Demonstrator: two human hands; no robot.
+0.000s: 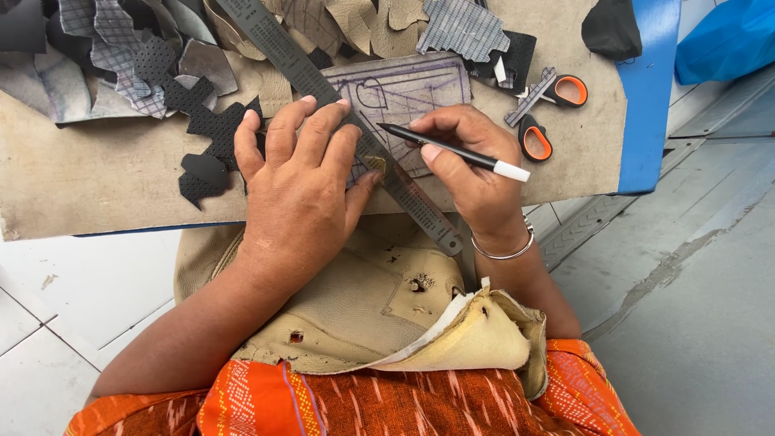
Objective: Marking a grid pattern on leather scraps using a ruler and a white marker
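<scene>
A tan work board (97, 178) fills the upper view. On it, near its lower edge, a long dark metal ruler (323, 89) runs diagonally from upper left to lower right across a grey pattern piece (428, 89). The left hand (299, 186) presses flat, fingers spread, on the ruler. Right of the ruler, the right hand (472, 169) pinches a black pen (452, 149), tip pointing left toward the ruler's edge, white cap to the right. Orange-handled scissors (545, 113) lie further right.

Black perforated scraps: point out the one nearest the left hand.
The jagged black perforated scrap just beside the left hand, its fingers overlapping its edge; the others lie farther up-left.
</scene>
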